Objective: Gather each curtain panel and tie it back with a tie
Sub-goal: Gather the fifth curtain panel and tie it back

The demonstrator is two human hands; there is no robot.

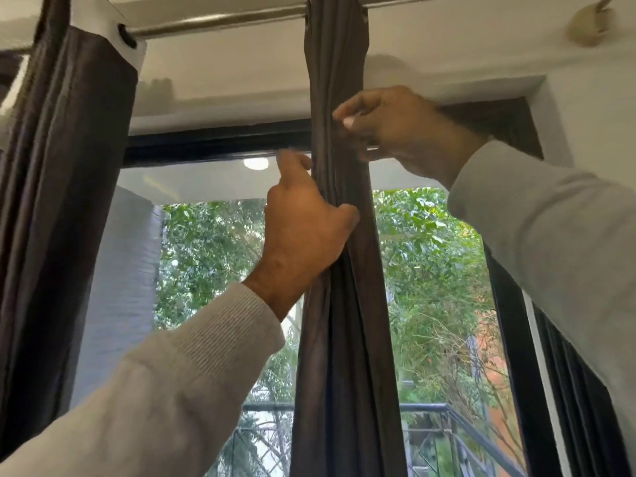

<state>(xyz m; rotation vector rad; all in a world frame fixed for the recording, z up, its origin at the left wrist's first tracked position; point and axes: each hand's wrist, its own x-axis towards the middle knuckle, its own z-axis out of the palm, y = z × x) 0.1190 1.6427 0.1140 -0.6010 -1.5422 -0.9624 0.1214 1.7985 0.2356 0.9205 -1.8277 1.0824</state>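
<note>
- A dark brown, smooth-woven curtain panel (344, 304), bunched into a narrow rope of long vertical folds, hung from a brushed metal curtain rod (220, 20) above both hands and ran down between them past the lower edge of the view.
- The left hand (303, 228) gripped the gathered panel from its left side, thumb laid across the front of the folds and fingers curled round behind; its forefinger pointed up along the cloth edge.
- The right hand (389, 129) sat higher, touching the panel's right edge, fingertips pinched together on the cloth; whether a tie lay under them could not be told, as that spot was blurred.
- Both arms wore pale grey sleeves, the left sleeve (165, 390) ribbed knit at the cuff, the right sleeve (550, 228) smoother.
- Well left of the left hand hung a second dark brown curtain panel (65, 166), faintly glossy, with a white header band and a metal eyelet threaded on the rod.
- Behind the hands stood a black-framed window (220, 142) set in a white-painted wall recess (430, 56).
- Through the glass, beyond the hands, showed green leafy trees (430, 256), a black metal railing (457, 438) below, and a round ceiling light (255, 163) just left of the left hand's forefinger.
</note>
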